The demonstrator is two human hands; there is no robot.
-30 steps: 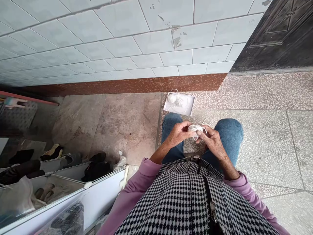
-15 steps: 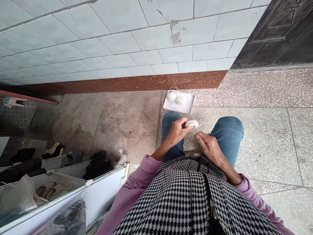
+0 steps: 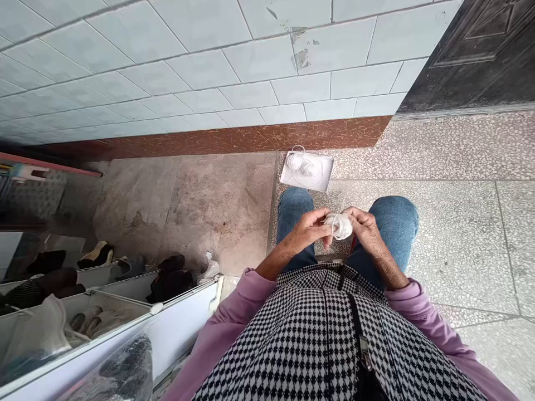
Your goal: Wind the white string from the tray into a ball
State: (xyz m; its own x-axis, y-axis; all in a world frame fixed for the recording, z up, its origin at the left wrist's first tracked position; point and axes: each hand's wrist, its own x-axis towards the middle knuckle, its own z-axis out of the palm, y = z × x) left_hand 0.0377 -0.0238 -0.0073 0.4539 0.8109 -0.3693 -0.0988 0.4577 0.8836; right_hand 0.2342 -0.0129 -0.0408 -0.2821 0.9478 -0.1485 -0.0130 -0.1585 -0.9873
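A loosely wound ball of white cord (image 3: pixel 341 226) is held up between the person's knees, above the floor (image 3: pixel 455 239); the left hand (image 3: pixel 311 229) has it in a narrow grip, thumb and fingers pressed against its left side; the right hand (image 3: pixel 365 229) meets the ball at its right edge, thumb and fingers drawn close together in a narrow grip, though whether they pinch a strand or only rest on the winding I cannot tell; a loop of the cord lies across the face of the ball, near the left fingertips; beyond the hands, near the left knee of the blue jeans (image 3: pixel 294 205), a shallow white tray (image 3: pixel 326 163) sits on the floor close to the brown skirting (image 3: pixel 234 140); in it two more white balls (image 3: pixel 301 165) lie side by side, with loose loops of cord about them, one standing above the tray's far rim; purple sleeves (image 3: pixel 225 328) cover both arms down to the wrists, and a black-and-white checked garment (image 3: pixel 288 340) with a zip covers the lap; pale tiles (image 3: pixel 251 61) face the wall, and a dark panelled door (image 3: pixel 468 78) stands at the far right; at the left, well apart from the hands, a white-sided rack (image 3: pixel 184 314) holds shoes (image 3: pixel 96 255) and clear plastic wrapping (image 3: pixel 39 334).
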